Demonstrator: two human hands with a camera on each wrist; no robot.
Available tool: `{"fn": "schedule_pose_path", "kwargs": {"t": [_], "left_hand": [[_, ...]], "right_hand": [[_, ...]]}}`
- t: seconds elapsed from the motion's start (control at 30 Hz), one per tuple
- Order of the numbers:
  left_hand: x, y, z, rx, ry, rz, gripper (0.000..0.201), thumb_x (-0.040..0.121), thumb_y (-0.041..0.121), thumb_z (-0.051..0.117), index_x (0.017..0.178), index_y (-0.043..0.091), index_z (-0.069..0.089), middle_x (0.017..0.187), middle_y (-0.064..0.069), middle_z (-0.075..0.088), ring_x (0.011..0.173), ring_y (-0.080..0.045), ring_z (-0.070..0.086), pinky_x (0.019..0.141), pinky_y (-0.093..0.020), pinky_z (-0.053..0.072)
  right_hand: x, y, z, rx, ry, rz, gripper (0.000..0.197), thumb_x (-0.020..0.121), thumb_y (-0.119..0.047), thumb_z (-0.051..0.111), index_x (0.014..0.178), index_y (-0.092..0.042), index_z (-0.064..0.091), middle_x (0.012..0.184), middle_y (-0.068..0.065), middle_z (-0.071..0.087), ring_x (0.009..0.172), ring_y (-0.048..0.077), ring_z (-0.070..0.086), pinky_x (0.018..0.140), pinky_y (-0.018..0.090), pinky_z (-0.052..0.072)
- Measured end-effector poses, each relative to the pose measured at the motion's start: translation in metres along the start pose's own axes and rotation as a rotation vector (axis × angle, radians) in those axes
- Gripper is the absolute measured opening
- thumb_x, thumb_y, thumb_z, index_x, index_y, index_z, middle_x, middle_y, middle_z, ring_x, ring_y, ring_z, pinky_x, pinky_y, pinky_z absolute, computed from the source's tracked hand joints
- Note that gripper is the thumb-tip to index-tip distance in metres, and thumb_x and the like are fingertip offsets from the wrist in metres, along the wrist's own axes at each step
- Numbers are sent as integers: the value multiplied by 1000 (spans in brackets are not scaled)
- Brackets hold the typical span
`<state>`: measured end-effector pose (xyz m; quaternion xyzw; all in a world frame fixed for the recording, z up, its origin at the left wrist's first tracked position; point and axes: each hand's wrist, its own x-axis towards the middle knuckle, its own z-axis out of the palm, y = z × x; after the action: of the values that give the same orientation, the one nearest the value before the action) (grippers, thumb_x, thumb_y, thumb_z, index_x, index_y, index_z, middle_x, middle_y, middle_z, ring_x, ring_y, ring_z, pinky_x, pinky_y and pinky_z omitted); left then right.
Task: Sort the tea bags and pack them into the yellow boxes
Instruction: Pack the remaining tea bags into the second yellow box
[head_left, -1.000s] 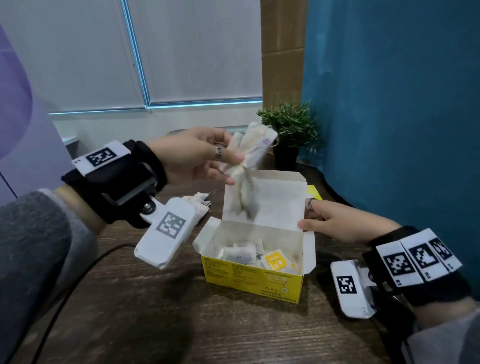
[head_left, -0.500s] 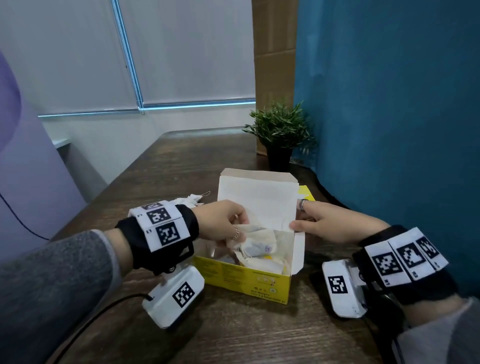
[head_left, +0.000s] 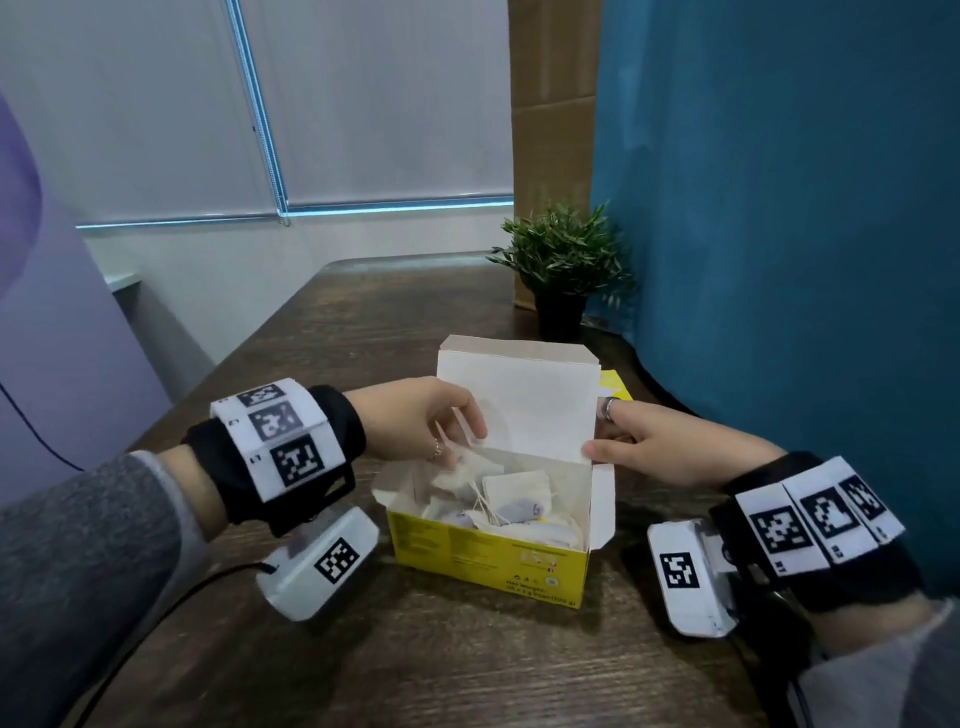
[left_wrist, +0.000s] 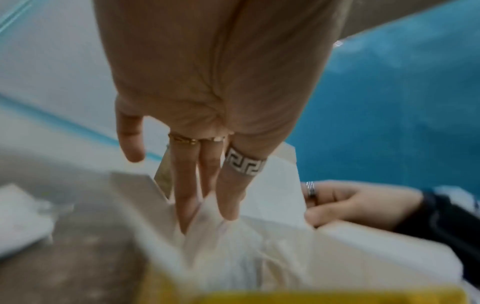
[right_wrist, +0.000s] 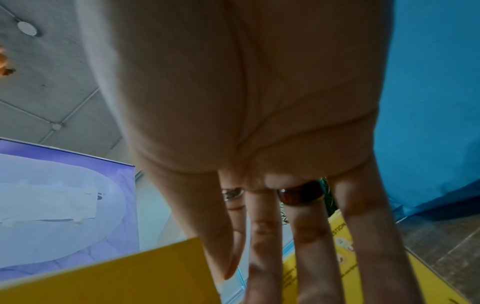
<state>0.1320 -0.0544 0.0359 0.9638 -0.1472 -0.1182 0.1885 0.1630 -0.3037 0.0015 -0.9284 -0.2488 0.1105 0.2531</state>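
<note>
An open yellow box (head_left: 488, 558) stands mid-table with its white-lined lid (head_left: 514, 400) upright. Several pale tea bags (head_left: 514, 496) with strings lie heaped inside. My left hand (head_left: 462, 441) hovers over the box's left end. Its fingers (left_wrist: 183, 201) point straight down at the tea bags (left_wrist: 246, 257) and hold nothing; whether the tips touch them is unclear. My right hand (head_left: 602, 436) pinches the lid's right edge, thumb in front and fingers (right_wrist: 311, 246) flat on the yellow outer face (right_wrist: 116, 277).
A second yellow box (head_left: 613, 387) peeks out behind the lid. A small potted plant (head_left: 563, 265) stands at the back by a cardboard panel (head_left: 550, 130). A blue partition (head_left: 779, 208) closes the right side. A black cable (head_left: 156, 613) runs along the wooden table (head_left: 363, 322).
My left hand brought a bundle of tea bags down from above the lid into the box and let go of it. The right hand stayed on the lid.
</note>
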Motion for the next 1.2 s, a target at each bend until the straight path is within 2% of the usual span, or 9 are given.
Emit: {"fn": "schedule_pose_path", "kwargs": {"t": [0.1, 0.17, 0.23, 0.37, 0.53, 0.7, 0.93, 1.1, 1.2], "left_hand": [[-6, 5, 4, 339, 111, -11, 16, 83, 35, 64, 99, 38, 60, 100, 15, 58, 93, -5, 54, 91, -37, 29], [-8, 12, 9, 331, 118, 4, 20, 83, 51, 59, 96, 37, 63, 98, 15, 59, 92, -3, 52, 92, -37, 25], [-7, 20, 18, 323, 64, -9, 31, 84, 58, 51, 98, 34, 65, 92, 16, 62, 91, -4, 53, 95, -38, 23], [3, 34, 35, 442, 3, -30, 37, 83, 57, 54, 103, 27, 63, 92, 12, 64, 93, -12, 52, 95, -40, 21], [8, 35, 41, 356, 77, -15, 20, 83, 42, 63, 99, 30, 61, 73, 18, 48, 89, -8, 49, 93, -40, 22], [5, 34, 49, 317, 122, 7, 18, 79, 41, 67, 93, 31, 63, 91, 15, 56, 99, -11, 48, 90, -40, 23], [5, 34, 48, 386, 85, 49, 37, 78, 47, 67, 110, 32, 59, 103, 14, 64, 93, -7, 44, 86, -37, 22], [5, 34, 51, 476, 117, 115, 21, 84, 43, 60, 98, 28, 68, 96, 13, 68, 83, -5, 47, 85, -33, 20], [1, 37, 44, 444, 170, 110, 24, 85, 48, 57, 96, 29, 67, 78, 16, 59, 81, -7, 47, 87, -33, 21]], "right_hand": [[0, 1, 0, -5, 4, 3, 36, 94, -34, 51, 129, -28, 47, 126, -4, 60, 117, 16, 55, 104, 40, 41], [0, 1, 0, -14, 5, 7, 37, 94, -34, 51, 130, -27, 47, 127, -4, 59, 118, 15, 55, 105, 40, 40], [0, 1, 0, -20, 7, 10, 37, 94, -34, 50, 130, -28, 47, 128, -5, 59, 118, 14, 54, 105, 39, 40], [0, 2, 0, -25, 9, 6, 37, 93, -37, 51, 129, -31, 47, 126, -6, 60, 117, 15, 56, 104, 41, 41], [1, 3, 1, -22, 9, 9, 37, 93, -36, 51, 129, -25, 47, 125, -3, 60, 116, 17, 56, 103, 41, 42], [1, 2, 1, -10, 10, 8, 37, 95, -32, 51, 129, -19, 48, 130, -3, 57, 119, 15, 54, 105, 39, 40], [0, 0, 0, -20, 10, 18, 38, 94, -35, 51, 130, -25, 46, 127, -2, 60, 116, 18, 56, 103, 41, 41], [-3, -2, -1, 12, -6, 1, 34, 96, -28, 50, 129, -29, 47, 126, -4, 60, 116, 15, 56, 105, 37, 40], [-3, -2, -1, 14, -8, -2, 35, 95, -30, 50, 130, -30, 46, 125, -5, 62, 116, 14, 56, 104, 38, 41]]}}
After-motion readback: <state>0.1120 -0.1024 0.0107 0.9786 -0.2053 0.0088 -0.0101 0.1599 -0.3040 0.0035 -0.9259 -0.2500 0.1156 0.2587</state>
